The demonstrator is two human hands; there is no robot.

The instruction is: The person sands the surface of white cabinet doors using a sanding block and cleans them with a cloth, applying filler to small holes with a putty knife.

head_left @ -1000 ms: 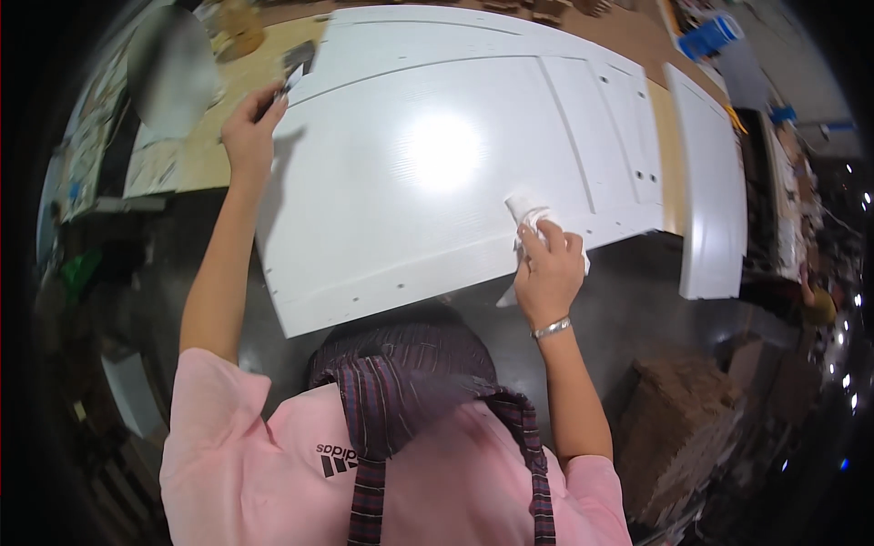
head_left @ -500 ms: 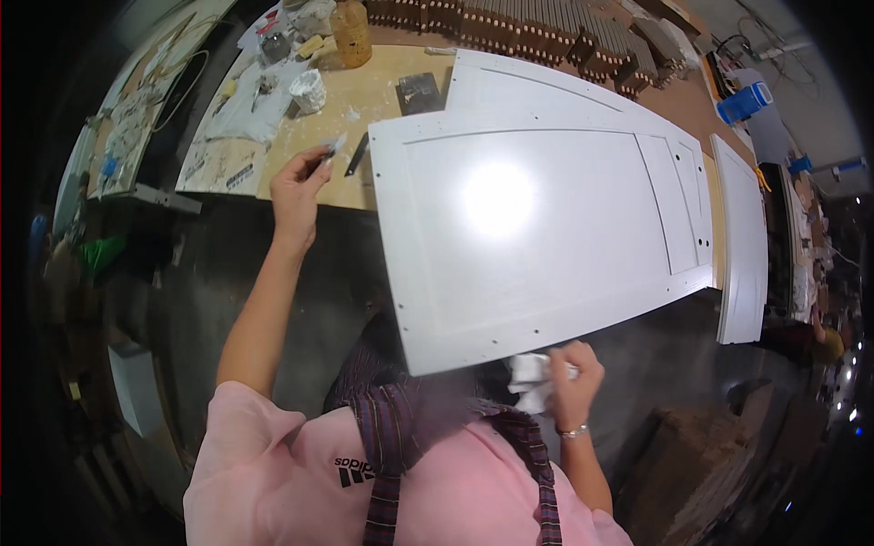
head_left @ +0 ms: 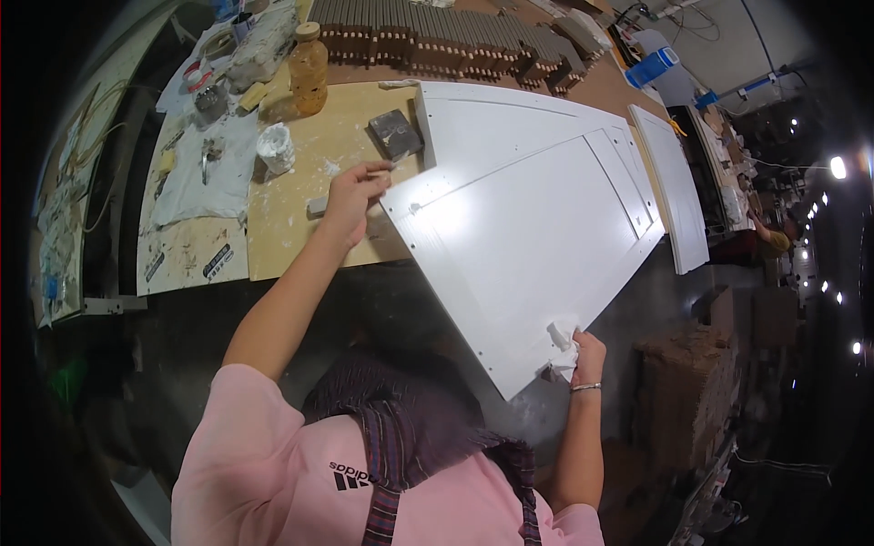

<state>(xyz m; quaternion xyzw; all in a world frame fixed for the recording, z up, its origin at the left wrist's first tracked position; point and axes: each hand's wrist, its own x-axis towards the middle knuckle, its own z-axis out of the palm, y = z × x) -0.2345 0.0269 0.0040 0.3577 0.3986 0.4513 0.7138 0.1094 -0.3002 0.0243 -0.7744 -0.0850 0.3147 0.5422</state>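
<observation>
A white panel (head_left: 510, 255) with scored lines and small holes lies aslant over another white panel (head_left: 496, 109), its near corner jutting past the table edge. At its left corner is my left hand (head_left: 350, 202), thumb and fingers pinched together; what they hold, if anything, cannot be made out. A small grey object (head_left: 317, 207) shows just left of that hand, partly hidden by it. By the panel's near right edge, my right hand (head_left: 590, 355) is closed around a crumpled white cloth (head_left: 564, 350), which touches the panel.
On the table (head_left: 300, 237) stand a white-crusted cup (head_left: 275, 149), an amber bottle (head_left: 309, 77) and a dark square block (head_left: 394, 135). Brown slats (head_left: 446, 45) line the back. Another white panel (head_left: 669, 187) leans at the right; stacked cardboard (head_left: 683, 382) stands below it.
The upper panel has turned, its near end swinging right. My left hand has come to its left corner; the pale piece it held no longer shows. My right hand with the cloth has risen.
</observation>
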